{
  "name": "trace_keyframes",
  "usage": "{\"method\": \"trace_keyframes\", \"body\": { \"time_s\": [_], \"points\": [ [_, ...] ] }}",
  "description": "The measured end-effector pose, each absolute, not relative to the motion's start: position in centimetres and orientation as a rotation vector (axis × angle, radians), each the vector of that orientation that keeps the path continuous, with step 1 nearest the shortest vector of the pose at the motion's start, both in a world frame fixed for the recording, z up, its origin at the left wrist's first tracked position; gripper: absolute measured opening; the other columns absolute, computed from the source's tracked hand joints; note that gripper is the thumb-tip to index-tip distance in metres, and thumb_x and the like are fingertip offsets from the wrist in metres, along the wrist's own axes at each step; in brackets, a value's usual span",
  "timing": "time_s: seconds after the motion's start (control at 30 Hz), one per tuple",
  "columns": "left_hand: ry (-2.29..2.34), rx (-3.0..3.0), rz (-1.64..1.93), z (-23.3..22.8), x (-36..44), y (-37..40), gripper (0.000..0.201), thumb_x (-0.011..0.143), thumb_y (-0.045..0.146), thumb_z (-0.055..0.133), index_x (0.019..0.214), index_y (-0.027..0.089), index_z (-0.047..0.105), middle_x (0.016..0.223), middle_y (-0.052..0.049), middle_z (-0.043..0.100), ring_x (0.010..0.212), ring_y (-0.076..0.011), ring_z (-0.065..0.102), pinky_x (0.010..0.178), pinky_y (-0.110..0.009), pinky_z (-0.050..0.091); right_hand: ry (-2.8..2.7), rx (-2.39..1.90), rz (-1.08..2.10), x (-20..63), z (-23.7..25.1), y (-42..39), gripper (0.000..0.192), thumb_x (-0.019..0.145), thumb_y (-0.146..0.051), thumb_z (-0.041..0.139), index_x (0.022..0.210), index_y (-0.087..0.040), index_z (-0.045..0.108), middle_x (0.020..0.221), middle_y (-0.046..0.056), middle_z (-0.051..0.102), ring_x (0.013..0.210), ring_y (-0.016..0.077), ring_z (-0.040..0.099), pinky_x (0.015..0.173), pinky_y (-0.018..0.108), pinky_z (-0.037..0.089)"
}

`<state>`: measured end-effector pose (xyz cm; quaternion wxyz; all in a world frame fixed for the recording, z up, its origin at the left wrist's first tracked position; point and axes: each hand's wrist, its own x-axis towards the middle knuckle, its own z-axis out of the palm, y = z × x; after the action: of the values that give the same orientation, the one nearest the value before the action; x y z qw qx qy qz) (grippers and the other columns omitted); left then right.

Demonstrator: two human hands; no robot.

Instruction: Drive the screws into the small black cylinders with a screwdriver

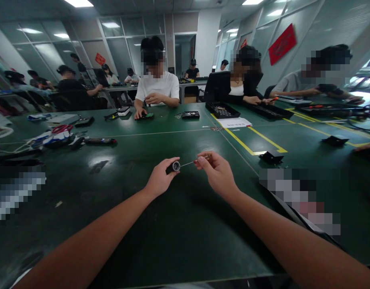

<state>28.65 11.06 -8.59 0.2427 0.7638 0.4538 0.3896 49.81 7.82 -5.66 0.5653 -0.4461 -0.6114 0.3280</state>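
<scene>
My left hand [161,176] is closed around a small black cylinder [175,165], whose round, grey-rimmed end faces me. Between the fingers of my right hand [217,171] is a slim screwdriver [188,163] with a thin metal shaft and a reddish collar. Its shaft points left, and the tip is at or very near the cylinder's end; I cannot tell whether they touch. Most of the screwdriver's handle is hidden by my fingers. Both hands are above the green table [172,237].
To the left lie a dark pen-shaped tool [100,141] and a bundle of gloves and cables [57,136]. Black bracket-like parts [271,157] sit at right. Across the table, a person in a white shirt [157,90] handles a small board [148,115]. A black parts tray [222,110] stands beyond.
</scene>
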Motion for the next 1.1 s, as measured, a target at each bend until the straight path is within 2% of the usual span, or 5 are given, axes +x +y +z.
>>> {"method": "trace_keyframes", "body": {
  "time_s": [0.4,0.57,0.73,0.9,1.1],
  "points": [
    [1.207,1.978,1.113,-9.4,28.4,11.6,0.038,0.087,0.017,0.072,0.124,0.024,0.067,0.127,-0.004,0.068,0.122,-0.0226,0.061,0.111,-0.042,0.044,-1.584,-1.082,0.784,50.0,-5.5,7.7,0.023,0.092,-0.038,0.059,0.106,-0.021,0.064,0.068,-0.001,0.066,0.062,0.0155,0.063,0.062,0.031,0.051],
    [1.225,2.048,1.114,-9.6,28.4,11.7,0.038,0.085,0.017,0.074,0.122,0.026,0.068,0.124,-0.004,0.069,0.119,-0.0230,0.061,0.110,-0.043,0.044,-1.693,-1.030,0.745,49.9,-5.2,6.9,0.019,0.096,-0.037,0.055,0.104,-0.021,0.063,0.078,0.000,0.067,0.072,0.0159,0.065,0.070,0.031,0.051],
    [1.236,2.118,1.059,-9.1,28.5,11.2,0.038,0.087,0.018,0.073,0.123,0.029,0.068,0.122,-0.003,0.070,0.117,-0.0230,0.061,0.106,-0.043,0.046,-1.701,-1.195,0.561,49.6,-4.8,6.4,0.042,0.102,-0.048,0.041,0.094,-0.021,0.072,0.059,-0.002,0.057,0.055,0.0147,0.055,0.057,0.029,0.040],
    [1.259,2.142,1.050,-9.0,28.5,11.1,0.038,0.087,0.019,0.072,0.124,0.029,0.068,0.120,-0.003,0.070,0.116,-0.0233,0.061,0.105,-0.043,0.046,-1.771,-1.258,0.438,49.6,-4.6,6.5,0.033,0.100,-0.036,0.044,0.117,-0.020,0.067,0.074,0.002,0.067,0.060,0.0166,0.058,0.061,0.031,0.042],
    [1.278,2.178,1.041,-9.2,28.4,11.2,0.037,0.089,0.023,0.071,0.125,0.029,0.066,0.121,-0.003,0.069,0.115,-0.0245,0.060,0.104,-0.045,0.046,-1.789,-1.244,0.526,49.8,-4.6,6.7,0.029,0.100,-0.036,0.041,0.105,-0.023,0.067,0.076,0.002,0.067,0.069,0.0195,0.062,0.064,0.032,0.044]
  ]
}}
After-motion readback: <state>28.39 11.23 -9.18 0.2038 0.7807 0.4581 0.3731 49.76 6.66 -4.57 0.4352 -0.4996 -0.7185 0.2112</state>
